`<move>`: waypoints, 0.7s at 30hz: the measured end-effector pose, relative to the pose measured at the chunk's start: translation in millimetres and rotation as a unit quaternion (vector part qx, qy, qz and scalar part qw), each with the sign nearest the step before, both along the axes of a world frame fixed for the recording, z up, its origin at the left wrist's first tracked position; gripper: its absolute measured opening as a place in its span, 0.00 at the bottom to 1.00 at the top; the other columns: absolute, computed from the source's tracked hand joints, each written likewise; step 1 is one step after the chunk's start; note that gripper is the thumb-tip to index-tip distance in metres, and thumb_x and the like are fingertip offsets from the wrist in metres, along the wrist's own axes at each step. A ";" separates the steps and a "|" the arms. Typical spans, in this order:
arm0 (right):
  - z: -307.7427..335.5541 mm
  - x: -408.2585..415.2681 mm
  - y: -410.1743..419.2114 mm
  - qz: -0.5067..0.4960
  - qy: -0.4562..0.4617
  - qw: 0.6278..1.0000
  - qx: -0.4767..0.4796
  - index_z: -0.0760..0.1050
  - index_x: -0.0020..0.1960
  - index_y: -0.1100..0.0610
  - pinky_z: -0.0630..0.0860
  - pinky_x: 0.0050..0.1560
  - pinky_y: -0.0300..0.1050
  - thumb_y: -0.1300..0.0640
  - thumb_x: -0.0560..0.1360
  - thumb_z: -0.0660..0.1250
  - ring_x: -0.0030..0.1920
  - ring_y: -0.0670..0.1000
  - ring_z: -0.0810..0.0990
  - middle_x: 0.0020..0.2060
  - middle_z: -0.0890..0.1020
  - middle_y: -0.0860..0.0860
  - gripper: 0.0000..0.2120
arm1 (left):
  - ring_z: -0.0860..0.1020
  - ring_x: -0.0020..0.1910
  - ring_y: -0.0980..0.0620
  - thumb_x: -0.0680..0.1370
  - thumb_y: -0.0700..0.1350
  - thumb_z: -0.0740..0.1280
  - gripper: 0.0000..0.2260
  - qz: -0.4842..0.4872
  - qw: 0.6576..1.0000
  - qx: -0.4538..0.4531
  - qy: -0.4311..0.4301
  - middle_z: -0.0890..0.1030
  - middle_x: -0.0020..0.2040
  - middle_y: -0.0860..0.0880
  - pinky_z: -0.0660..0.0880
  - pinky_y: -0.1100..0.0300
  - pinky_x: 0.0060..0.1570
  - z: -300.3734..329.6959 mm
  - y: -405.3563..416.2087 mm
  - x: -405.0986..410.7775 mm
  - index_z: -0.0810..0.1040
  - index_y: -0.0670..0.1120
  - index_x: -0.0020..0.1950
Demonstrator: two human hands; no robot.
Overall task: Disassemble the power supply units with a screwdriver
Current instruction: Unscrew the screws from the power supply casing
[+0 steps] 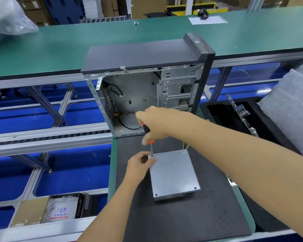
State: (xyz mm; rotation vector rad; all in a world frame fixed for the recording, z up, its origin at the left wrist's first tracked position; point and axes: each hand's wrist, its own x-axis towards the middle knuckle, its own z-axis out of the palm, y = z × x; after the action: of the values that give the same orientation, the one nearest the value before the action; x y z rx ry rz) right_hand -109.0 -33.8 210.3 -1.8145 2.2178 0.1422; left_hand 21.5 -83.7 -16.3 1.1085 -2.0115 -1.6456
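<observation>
A grey metal power supply unit (173, 173) lies flat on a dark mat (191, 215). My right hand (156, 124) grips the orange-and-black handle of a screwdriver (151, 145), held upright with its tip on the screw at the unit's far left corner. My left hand (138, 165) holds that same corner, thumb on the top plate and fingers curled round the edge. Screws show at both near corners. Coloured wires (186, 147) stick out behind the unit.
An opened computer case (147, 95) stands just behind the mat, cables inside. On the right a black tray (262, 126) holds a motherboard (241, 114), beside grey foam (290, 109). A cardboard box (33, 212) sits low at left. Green benches and a plastic bag (7, 20) lie beyond.
</observation>
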 end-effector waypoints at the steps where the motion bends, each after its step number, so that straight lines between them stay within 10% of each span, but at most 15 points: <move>1: 0.8 -0.2 1.5 -0.022 0.008 1.000 -0.004 0.69 0.53 0.52 0.66 0.30 0.46 0.37 0.74 0.68 0.37 0.54 0.73 0.42 0.70 0.52 0.21 | 0.82 0.45 0.62 0.74 0.48 0.76 0.08 0.006 1.000 0.021 0.006 0.85 0.45 0.57 0.75 0.72 0.44 -0.2 1.2 0.9 0.82 0.55 0.51; 4: -1.4 -2.4 2.1 0.000 0.088 0.996 -0.028 0.72 0.60 0.51 0.62 0.28 0.45 0.47 0.84 0.54 0.34 0.55 0.71 0.38 0.67 0.54 0.12 | 0.83 0.50 0.59 0.74 0.49 0.76 0.10 0.021 0.997 0.073 0.021 0.85 0.48 0.56 0.76 0.65 0.51 -2.0 4.2 2.9 0.82 0.54 0.54; 8: -4.0 -3.7 4.3 -0.029 -0.061 0.996 -0.058 0.67 0.57 0.54 0.65 0.30 0.45 0.51 0.76 0.66 0.35 0.54 0.73 0.42 0.72 0.53 0.14 | 0.82 0.51 0.61 0.76 0.53 0.74 0.09 0.012 0.993 0.113 0.031 0.86 0.51 0.57 0.75 0.64 0.52 -2.6 9.0 6.8 0.83 0.55 0.55; 16: 1.3 -0.8 2.9 -0.080 0.058 0.994 -0.037 0.69 0.37 0.58 0.61 0.29 0.44 0.28 0.76 0.51 0.32 0.54 0.70 0.35 0.70 0.54 0.33 | 0.81 0.55 0.61 0.76 0.52 0.75 0.18 -0.003 0.983 0.166 0.074 0.83 0.56 0.61 0.78 0.70 0.46 -4.3 30.9 13.3 0.75 0.57 0.64; 21: 4.4 -9.8 11.3 -0.068 -0.043 0.997 0.013 0.67 0.55 0.55 0.66 0.31 0.45 0.44 0.76 0.65 0.36 0.52 0.73 0.44 0.72 0.53 0.17 | 0.82 0.57 0.58 0.77 0.50 0.74 0.18 0.013 0.981 0.170 0.095 0.84 0.57 0.57 0.78 0.68 0.48 -6.1 34.8 13.3 0.76 0.54 0.66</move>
State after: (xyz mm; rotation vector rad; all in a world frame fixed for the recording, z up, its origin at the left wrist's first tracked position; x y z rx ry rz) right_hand -118.8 -22.4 214.7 -1.6189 2.2584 0.0652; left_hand 34.8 -48.9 -22.5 1.0307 -1.6308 -2.0505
